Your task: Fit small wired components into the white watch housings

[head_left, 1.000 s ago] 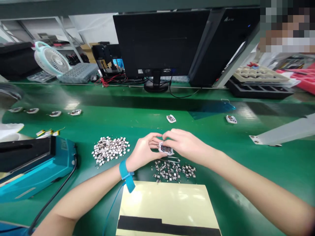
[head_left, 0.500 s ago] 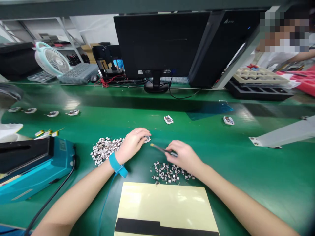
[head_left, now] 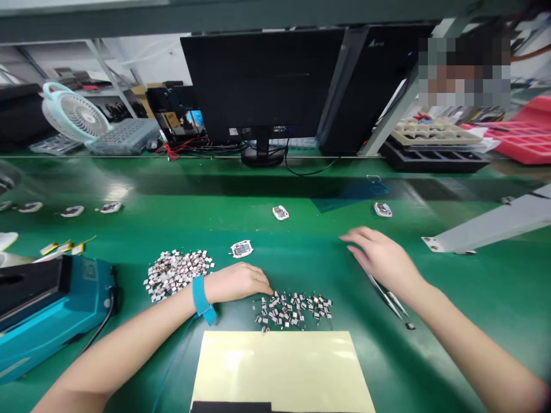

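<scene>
left hand rests empty and loosely open just beside the metal clips, right hand spread open over the tweezers, with the white module lying on the green mat beyond the left hand.

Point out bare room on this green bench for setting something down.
Bare green bench mat lies between the small white circuit module and the right hand. It is crowded around the left hand, where two heaps of tiny silver-and-white metal parts sit.
</scene>
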`<state>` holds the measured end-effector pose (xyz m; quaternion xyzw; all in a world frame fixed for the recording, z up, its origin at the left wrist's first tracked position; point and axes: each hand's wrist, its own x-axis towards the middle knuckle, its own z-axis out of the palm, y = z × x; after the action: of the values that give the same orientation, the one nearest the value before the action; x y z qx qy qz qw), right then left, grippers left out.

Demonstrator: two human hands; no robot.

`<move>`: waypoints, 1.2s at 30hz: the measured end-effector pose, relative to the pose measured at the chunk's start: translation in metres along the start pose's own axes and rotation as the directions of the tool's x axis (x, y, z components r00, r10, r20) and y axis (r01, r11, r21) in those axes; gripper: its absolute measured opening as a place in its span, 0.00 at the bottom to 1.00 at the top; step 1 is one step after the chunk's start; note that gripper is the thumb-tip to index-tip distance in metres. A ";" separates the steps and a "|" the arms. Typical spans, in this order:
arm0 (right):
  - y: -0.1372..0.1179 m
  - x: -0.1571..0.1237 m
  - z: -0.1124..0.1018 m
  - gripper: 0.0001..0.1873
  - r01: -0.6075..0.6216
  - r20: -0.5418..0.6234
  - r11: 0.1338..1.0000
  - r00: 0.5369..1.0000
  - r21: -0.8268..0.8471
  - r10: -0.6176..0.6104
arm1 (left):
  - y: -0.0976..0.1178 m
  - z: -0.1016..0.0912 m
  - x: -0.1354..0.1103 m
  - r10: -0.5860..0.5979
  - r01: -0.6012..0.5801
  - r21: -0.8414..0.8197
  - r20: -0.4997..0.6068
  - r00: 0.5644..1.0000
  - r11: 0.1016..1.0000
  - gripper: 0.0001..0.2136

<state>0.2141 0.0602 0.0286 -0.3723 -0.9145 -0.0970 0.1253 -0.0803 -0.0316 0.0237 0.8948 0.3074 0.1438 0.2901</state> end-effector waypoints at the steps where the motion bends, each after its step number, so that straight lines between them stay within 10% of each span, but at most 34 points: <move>1: -0.006 0.027 0.002 0.19 0.062 0.014 0.998 0.998 0.006 -0.062 | 0.000 -0.001 -0.001 -0.012 0.012 0.000 -0.005 1.000 1.000 0.12; 5: -0.026 0.128 0.023 0.33 0.335 0.143 0.942 0.931 0.040 -0.337 | -0.004 -0.005 -0.003 -0.081 0.082 0.005 -0.046 0.996 0.997 0.11; 10: -0.029 0.177 0.041 0.14 0.443 0.313 0.896 0.846 0.041 -0.432 | -0.009 -0.008 -0.002 -0.208 0.222 0.051 -0.193 0.959 0.974 0.10; 16: -0.019 0.124 0.018 0.14 0.218 0.291 0.975 0.936 -0.031 -0.200 | -0.001 -0.008 0.020 -0.282 0.338 0.075 -0.401 0.872 0.938 0.08; 24: -0.047 0.016 0.011 0.17 0.097 0.241 0.991 0.963 0.092 -0.117 | 0.002 0.027 0.055 -0.069 0.130 0.195 -0.294 0.953 0.972 0.09; 36: -0.049 0.003 0.033 0.07 0.071 0.066 0.935 0.993 0.347 -0.100 | -0.009 0.040 0.060 0.062 0.012 0.333 -0.211 0.975 0.943 0.09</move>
<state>0.1722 0.0368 -0.0055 -0.3081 -0.9371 0.0747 0.1460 -0.0210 -0.0054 -0.0084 0.9134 0.3457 0.1914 0.0978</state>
